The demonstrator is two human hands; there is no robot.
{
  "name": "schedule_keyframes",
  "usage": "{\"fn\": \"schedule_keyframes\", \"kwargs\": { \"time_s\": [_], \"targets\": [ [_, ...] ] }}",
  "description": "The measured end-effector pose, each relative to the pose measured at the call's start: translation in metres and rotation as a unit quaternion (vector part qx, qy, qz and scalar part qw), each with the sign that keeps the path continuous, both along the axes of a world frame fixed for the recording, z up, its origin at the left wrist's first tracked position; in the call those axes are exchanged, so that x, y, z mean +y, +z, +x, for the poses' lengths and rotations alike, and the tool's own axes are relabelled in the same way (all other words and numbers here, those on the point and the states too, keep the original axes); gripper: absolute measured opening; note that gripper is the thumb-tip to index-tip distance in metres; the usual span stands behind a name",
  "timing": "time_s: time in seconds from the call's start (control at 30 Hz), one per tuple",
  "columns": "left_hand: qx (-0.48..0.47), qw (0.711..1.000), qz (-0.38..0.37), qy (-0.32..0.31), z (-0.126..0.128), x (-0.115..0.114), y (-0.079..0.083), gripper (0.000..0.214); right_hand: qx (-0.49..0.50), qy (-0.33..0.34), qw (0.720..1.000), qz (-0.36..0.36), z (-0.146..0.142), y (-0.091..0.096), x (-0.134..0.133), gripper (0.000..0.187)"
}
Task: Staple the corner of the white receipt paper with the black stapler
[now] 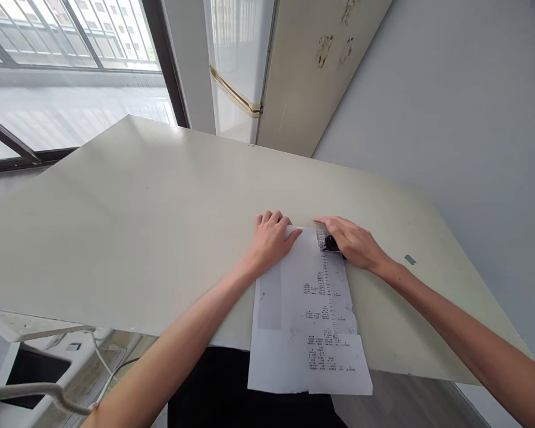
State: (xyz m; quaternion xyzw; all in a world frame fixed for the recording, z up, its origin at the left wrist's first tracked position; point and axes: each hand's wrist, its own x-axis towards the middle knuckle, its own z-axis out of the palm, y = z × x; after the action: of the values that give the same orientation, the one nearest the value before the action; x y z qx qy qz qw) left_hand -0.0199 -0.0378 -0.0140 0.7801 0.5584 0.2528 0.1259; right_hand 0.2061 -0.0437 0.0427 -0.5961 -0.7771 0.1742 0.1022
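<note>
Printed sheets of paper [294,351] lie on the table, their lower end hanging past its front edge. My left hand [271,241] grips the top left corner, thumb on the paper and fingers bent over its far edge. At the top right corner, my right hand [354,242] is closed around a small black stapler [331,244] with a silvery lower edge. The stapler sits over the paper's edge; most of it is hidden under the palm.
The pale table [151,232] extends far to the left. On its right part lies a small grey-green strip [410,260]. A white fridge [238,65] and a wall [463,107] stand behind. Below left are cables [35,389] and a white appliance [71,345].
</note>
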Motion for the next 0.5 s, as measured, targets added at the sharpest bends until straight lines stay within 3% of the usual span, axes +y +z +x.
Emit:
{"fn": "schedule_keyframes", "kwargs": {
  "time_s": [0.1,0.27,0.5],
  "targets": [
    [-0.002,1.0,0.002,-0.009,-0.003,0.004,-0.001,0.029,0.087,-0.012,0.996,0.022,0.015,-0.002,-0.008,0.057],
    [-0.011,0.999,-0.007,-0.032,-0.018,0.006,0.004,0.026,0.12,0.017,0.992,0.044,0.048,-0.016,-0.03,0.047],
    [-0.04,0.994,-0.062,-0.074,-0.069,-0.022,0.033,0.029,0.17,-0.038,0.984,0.046,0.066,-0.039,-0.043,0.047]
  ]
}}
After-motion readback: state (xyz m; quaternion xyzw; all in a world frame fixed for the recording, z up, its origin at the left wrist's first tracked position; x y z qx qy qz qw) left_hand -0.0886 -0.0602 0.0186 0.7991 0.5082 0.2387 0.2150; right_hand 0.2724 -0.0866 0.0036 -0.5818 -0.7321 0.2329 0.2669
